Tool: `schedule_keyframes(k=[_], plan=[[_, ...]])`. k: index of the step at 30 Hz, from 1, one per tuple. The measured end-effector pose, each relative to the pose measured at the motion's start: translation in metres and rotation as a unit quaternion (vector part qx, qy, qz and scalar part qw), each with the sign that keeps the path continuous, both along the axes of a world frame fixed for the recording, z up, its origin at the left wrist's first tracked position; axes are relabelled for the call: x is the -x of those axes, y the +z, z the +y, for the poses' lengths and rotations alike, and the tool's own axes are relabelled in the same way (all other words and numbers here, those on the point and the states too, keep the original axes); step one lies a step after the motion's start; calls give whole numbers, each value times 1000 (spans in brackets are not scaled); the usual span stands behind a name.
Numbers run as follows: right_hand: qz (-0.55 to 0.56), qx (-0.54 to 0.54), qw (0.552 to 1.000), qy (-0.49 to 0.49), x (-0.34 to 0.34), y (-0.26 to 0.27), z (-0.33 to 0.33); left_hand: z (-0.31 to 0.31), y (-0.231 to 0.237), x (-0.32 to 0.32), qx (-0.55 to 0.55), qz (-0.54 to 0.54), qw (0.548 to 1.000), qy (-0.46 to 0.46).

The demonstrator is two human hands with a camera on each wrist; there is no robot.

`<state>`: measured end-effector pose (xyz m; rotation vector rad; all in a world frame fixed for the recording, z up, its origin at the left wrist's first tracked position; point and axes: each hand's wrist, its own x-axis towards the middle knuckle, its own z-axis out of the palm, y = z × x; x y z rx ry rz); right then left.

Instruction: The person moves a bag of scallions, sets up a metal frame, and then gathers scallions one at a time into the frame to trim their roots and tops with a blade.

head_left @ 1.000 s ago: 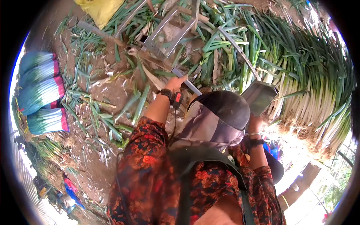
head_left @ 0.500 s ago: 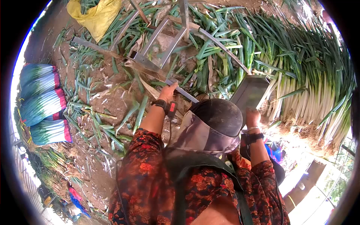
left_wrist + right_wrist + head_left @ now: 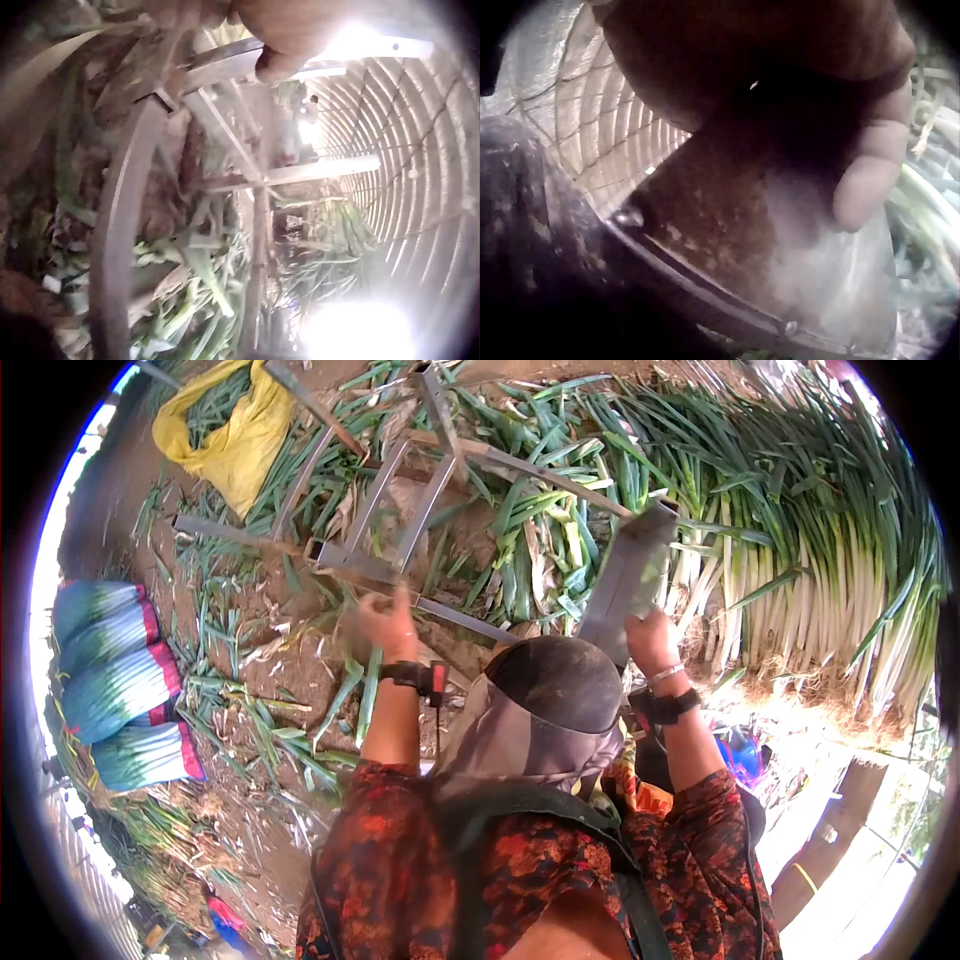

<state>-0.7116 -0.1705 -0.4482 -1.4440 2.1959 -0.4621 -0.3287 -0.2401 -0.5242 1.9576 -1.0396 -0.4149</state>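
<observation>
A metal frame [image 3: 375, 510] of straight bars lies or stands over the ground ahead, with long legs spreading out at both sides. My left hand [image 3: 388, 625], blurred in the head view, is at the near bar by a corner. In the left wrist view its fingers [image 3: 281, 56] overlap the bar [image 3: 225, 64] and hold it. My right hand [image 3: 652, 642] grips a worn sheet-metal panel [image 3: 620, 580], which is tilted up beside the frame. The right wrist view shows fingers [image 3: 866, 176] across the panel's face and rivets along its edge; the grip's far side is hidden.
A large heap of leeks [image 3: 770, 540] lies at right, roots toward me. Bagged leeks [image 3: 120, 685] with red ends sit at far left. A yellow sack [image 3: 225, 455] stands at upper left. Cut leaves [image 3: 270, 725] litter the soil. A person's capped head [image 3: 550, 685] fills the centre.
My left hand has shifted left along the near bar toward the corner. My right hand has raised and turned the metal panel, which appears narrower. The whole head view has also shifted.
</observation>
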Motion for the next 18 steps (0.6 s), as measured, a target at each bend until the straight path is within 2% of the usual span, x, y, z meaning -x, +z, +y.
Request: schedule_keyframes(k=[1, 2, 3, 4, 5, 6, 8, 9, 10, 11, 12, 13, 14, 15, 16, 18], plan=[[-3, -40, 999, 10, -14, 29, -12, -8, 30, 5, 64, 47, 996, 44], [-70, -35, 996, 33, -19, 32, -22, -20, 34, -5, 172, -13, 985, 16], [-162, -56, 984, 39, -24, 28, -31, -32, 42, -19, 151, 20, 988, -33], [-196, -39, 978, 65, -40, 50, -40, -44, 52, -28, 126, 52, 987, -83], [-224, -73, 970, 59, -50, 65, -50, -53, 65, -29, 98, 113, 983, -111], [-215, -75, 970, 84, -53, 54, -58, -63, 75, -28, 68, 173, 973, -139], [-321, -36, 938, 127, -46, 23, -70, -69, 82, -19, 8, 199, 975, -95], [-443, -110, 887, 70, -32, 42, -76, -69, 79, -18, 4, 191, 976, -104], [-601, -141, 787, 0, -13, 24, -84, -71, 76, -23, 2, 182, 977, -112], [-594, -143, 792, 12, 7, 6, -96, -70, 72, -33, -18, 35, 985, -167], [-587, -147, 796, 27, 23, -14, -113, -66, 67, -41, -36, -113, 969, -216], [-446, -92, 889, 44, 31, -51, -135, -64, 79, -36, -8, -286, 914, -288], [-291, -36, 954, 61, 36, -92, -158, -64, 75, -38, -13, -226, 933, -279], [-164, 3, 980, 114, 42, -120, -186, -64, 71, -41, -16, -165, 950, -266], [-32, 43, 985, 167, 45, -140, -212, -64, 73, -44, 0, -319, 899, -301], [17, 86, 988, 124, 34, -160, -246, -66, 64, -53, 13, -325, 895, -305]])
